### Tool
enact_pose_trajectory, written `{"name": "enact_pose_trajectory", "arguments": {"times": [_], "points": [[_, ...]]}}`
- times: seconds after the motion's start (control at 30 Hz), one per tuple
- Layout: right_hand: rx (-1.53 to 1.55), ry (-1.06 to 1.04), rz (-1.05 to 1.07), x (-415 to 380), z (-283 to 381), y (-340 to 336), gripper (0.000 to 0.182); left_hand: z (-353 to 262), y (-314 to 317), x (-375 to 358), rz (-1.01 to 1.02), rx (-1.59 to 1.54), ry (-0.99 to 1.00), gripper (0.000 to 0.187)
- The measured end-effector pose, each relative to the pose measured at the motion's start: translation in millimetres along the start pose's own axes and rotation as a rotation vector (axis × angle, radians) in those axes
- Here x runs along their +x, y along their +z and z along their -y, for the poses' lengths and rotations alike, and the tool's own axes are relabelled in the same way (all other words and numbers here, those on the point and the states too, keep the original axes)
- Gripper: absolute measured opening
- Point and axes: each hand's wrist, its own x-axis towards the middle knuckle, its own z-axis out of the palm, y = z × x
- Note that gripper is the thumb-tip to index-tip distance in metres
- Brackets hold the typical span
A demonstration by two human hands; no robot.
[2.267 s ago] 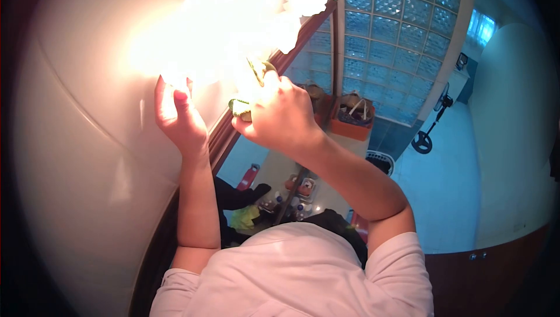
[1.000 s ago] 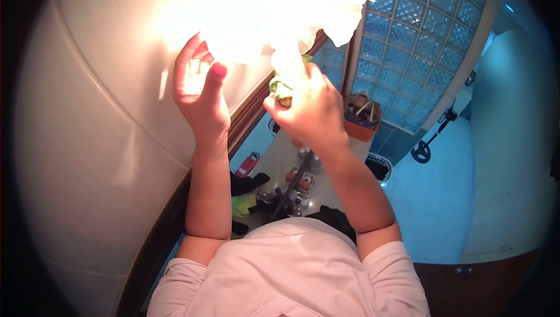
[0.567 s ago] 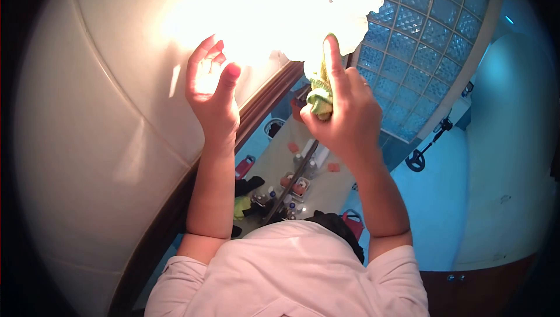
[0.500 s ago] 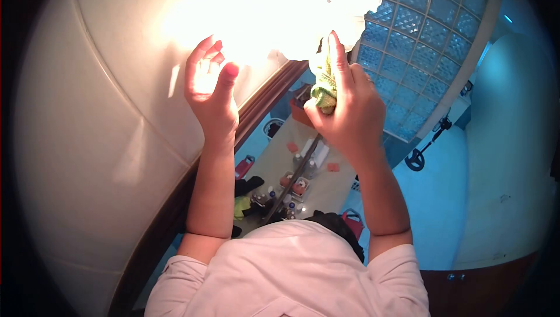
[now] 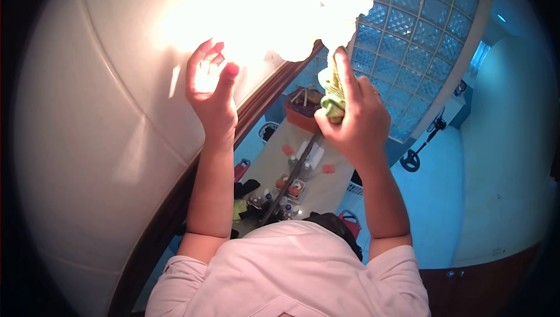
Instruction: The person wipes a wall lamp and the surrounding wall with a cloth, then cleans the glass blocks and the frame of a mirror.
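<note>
Two bright glass lampshades hang from a brass fixture at the top: a large glowing lampshade [image 5: 280, 19] and a smaller frilled lampshade [image 5: 341, 7] to its right. My right hand [image 5: 361, 107] grips a bunched green cloth [image 5: 333, 98], its index finger stretched up along the cloth to just below the frilled shade's lower edge. My left hand [image 5: 210, 92] is raised below and left of the glowing shade, fingers curved and apart from the thumb, with nothing in it. Glare washes out the shade's outline and the wall behind it.
Along the tiled wall [image 5: 87, 159] runs a brown wooden mirror frame [image 5: 251, 118]. Below are a counter with bottles [image 5: 287, 209], pink sponges [image 5: 328, 169] and an orange box [image 5: 300, 119]. A glass-block window [image 5: 414, 42] stands at the right, a black wheeled pole [image 5: 411, 160] below it.
My right hand with the cloth has moved slightly right and down, away from the frilled shade. The left hand stays nearly in place. The view has shifted a little.
</note>
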Motion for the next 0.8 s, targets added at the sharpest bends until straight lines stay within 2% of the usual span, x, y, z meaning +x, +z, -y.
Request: {"name": "enact_pose_trajectory", "arguments": {"times": [0.3, 0.4, 0.5, 0.57, 0.63, 0.67, 0.73, 0.8], "points": [[0.008, -0.027, -0.068, 17.6, -3.7, 2.3, 0.082, 5.3, -1.6, 1.5, 0.016, -0.038, -0.015, 0.052], [0.214, -0.026, -0.216, 11.2, -13.5, 2.4, 0.083, 2.0, -1.8, 0.0, 0.012, -0.051, -0.04, 0.053], [0.317, 0.026, -0.181, 18.8, -20.6, -18.7, 0.076, 1.8, -1.9, 0.4, 0.032, -0.081, -0.054, 0.056], [0.302, -0.124, -0.251, 41.5, -29.6, -33.2, 0.065, 0.6, 0.0, 0.3, 0.037, -0.083, -0.04, 0.056], [0.229, -0.359, -0.302, 79.2, -36.7, -49.6, 0.055, 2.6, -1.7, 0.6, 0.05, -0.095, -0.043, 0.056], [0.257, -0.387, -0.189, 99.2, -39.0, -58.7, 0.051, 2.0, -1.7, 1.0, 0.054, -0.099, -0.042, 0.056], [0.264, -0.635, 0.033, 132.0, -27.1, -67.0, 0.051, -0.1, 0.3, 0.3, 0.058, -0.105, -0.042, 0.057], [0.06, -0.768, 0.144, 149.1, -2.3, -68.8, 0.054, 0.5, -0.2, 0.3, 0.05, -0.124, -0.037, 0.057]]}}
